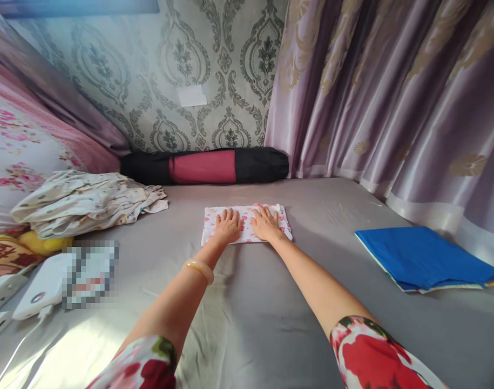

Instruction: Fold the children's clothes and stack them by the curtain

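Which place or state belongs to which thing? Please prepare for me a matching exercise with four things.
1. Floral cloth
2. Flat folded item
3. Long bag
4. Patterned cloth

A. Crumpled, left of the hands
B. Black and reddish, before the wall
C. Under left hand and right hand
D. Blue, right of the hands

Pairs: 1-C, 2-D, 3-B, 4-A

I have a big bed (271, 308) in front of me, with a smooth gray cover. A folded white cloth (247, 221) with pink spots lies flat in the middle. A long black and red bag (202, 166) lies at the far end. To my left are a crumpled spotted cloth (88, 200) and a white box (44, 283) with a cord. A folded blue cloth (425, 259) lies to my right.
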Motion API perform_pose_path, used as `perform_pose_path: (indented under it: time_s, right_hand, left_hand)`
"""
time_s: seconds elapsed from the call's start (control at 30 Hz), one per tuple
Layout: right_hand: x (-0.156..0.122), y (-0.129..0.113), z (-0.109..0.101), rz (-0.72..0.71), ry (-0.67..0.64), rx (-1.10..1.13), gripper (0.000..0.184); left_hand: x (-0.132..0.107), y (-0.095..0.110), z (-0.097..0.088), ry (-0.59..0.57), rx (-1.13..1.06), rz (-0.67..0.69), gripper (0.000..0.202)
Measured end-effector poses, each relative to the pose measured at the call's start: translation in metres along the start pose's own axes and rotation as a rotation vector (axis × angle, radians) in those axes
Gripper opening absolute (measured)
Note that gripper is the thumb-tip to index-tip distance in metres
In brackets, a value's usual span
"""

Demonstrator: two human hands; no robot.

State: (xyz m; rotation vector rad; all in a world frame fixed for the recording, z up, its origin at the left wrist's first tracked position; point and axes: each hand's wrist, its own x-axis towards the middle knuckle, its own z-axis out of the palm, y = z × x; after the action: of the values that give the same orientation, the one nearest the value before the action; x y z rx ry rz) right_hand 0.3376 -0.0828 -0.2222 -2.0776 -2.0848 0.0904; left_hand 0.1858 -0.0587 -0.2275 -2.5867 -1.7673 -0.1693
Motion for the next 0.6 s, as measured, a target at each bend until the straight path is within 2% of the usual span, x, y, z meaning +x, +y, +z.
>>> perform_pose_path:
  time_s: [0.13,0.23,0.37,0.6]
  right_hand:
    - [-0.001,-0.014,0.004,-0.028,0.046,0.028,0.050]
    - [-0.004,-0.019,0.013,-0.040,0.095,0.036,0.051]
    - [-0.004,-0.018,0.020,-0.048,0.125,0.025,0.051]
    - [-0.003,-0.018,0.019,-0.043,0.111,0.005,0.051]
  left_hand:
    - [-0.004,0.015,0.002,0.081,-0.021,-0.040,0.049]
    - [-0.008,0.022,0.009,0.085,-0.062,-0.059,0.053]
    - [-0.011,0.021,0.014,0.068,-0.072,-0.054,0.055]
    - [-0.008,0.021,0.013,0.065,-0.090,-0.058,0.054]
